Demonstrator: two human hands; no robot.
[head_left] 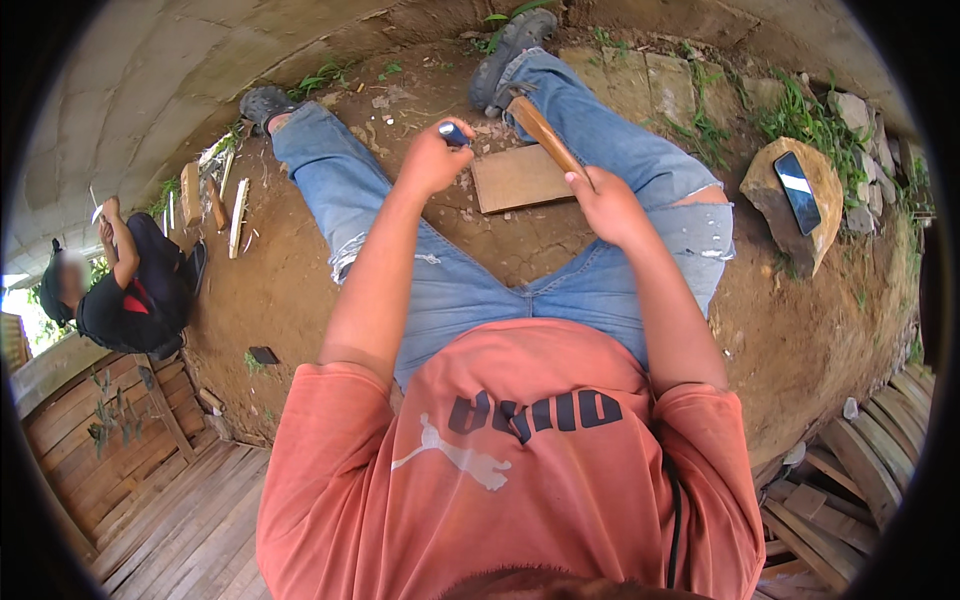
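I sit on bare earth with my legs apart in torn blue jeans. My left hand (432, 158) is closed around a small dark tool with a blue tip (454, 132), held above the ground. My right hand (605, 205) grips the wooden handle of a hammer (535, 120), whose metal head points away toward my right foot. A flat wooden board (518, 177) lies on the dirt between my knees, just beyond both hands.
A phone (799, 190) rests on a large stone (770, 190) to my right. Wood offcuts (213, 200) lie on the dirt at left, near another person (130, 290) who sits there. Wooden planks (180, 500) run along the lower edge.
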